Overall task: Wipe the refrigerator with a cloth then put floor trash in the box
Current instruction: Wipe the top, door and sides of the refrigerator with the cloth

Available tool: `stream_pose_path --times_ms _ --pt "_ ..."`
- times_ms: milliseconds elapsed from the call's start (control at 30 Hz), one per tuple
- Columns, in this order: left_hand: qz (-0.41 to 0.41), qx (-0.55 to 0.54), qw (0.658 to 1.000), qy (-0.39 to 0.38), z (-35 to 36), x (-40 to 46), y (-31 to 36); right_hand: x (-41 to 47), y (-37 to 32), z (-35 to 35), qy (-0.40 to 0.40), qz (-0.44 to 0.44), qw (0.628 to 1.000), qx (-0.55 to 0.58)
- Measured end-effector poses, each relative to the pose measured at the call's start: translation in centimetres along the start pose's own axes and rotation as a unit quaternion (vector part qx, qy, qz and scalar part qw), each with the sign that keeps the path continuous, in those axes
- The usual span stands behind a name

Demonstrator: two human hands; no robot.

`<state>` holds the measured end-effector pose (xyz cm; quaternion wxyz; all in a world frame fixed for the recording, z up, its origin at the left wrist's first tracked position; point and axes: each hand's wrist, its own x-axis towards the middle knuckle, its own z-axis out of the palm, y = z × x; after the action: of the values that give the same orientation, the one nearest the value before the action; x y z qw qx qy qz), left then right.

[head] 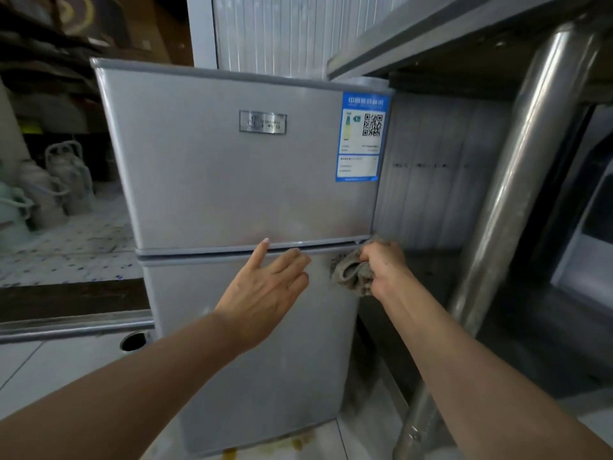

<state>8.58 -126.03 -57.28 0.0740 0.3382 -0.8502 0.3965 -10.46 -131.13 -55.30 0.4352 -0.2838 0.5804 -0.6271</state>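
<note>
While the cloth (353, 272), soft, limp and best held bunched, sits gripped in the right hand (384, 265) at the refrigerator (232, 180) door seam's right end, the left hand (265, 287) rests spread on the lower door, a steel post (517, 180) crowding the right.

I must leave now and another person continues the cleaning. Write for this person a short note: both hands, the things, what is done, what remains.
Left hand: open, fingers straight, touching the refrigerator at the seam between its two doors.
Right hand: grips the crumpled grey cloth, pressed against the right edge of the lower door, just under the seam.
Done: cannot tell how much is already wiped.
Left: finish wiping, then put the floor trash in the box. The box is not in view; yellowish bits lie on the floor by the refrigerator's base.
</note>
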Motion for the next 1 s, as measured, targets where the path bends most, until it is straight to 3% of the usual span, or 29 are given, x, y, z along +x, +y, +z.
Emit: stream_pose_path --times_ms 433,733,1000 --pt "0.007 0.018 1.000 0.020 -3.9 2.4 -4.4 1.2 -4.2 0.7 0.038 -0.085 0.992 -0.081" --pt "-0.011 0.022 0.999 0.043 -6.7 3.4 -8.1 0.2 -12.7 2.9 0.026 -0.126 0.991 -0.028" --pt "-0.020 0.023 0.998 0.052 -9.4 4.0 -11.0 -1.3 -16.7 4.5 0.070 -0.154 0.985 0.000"
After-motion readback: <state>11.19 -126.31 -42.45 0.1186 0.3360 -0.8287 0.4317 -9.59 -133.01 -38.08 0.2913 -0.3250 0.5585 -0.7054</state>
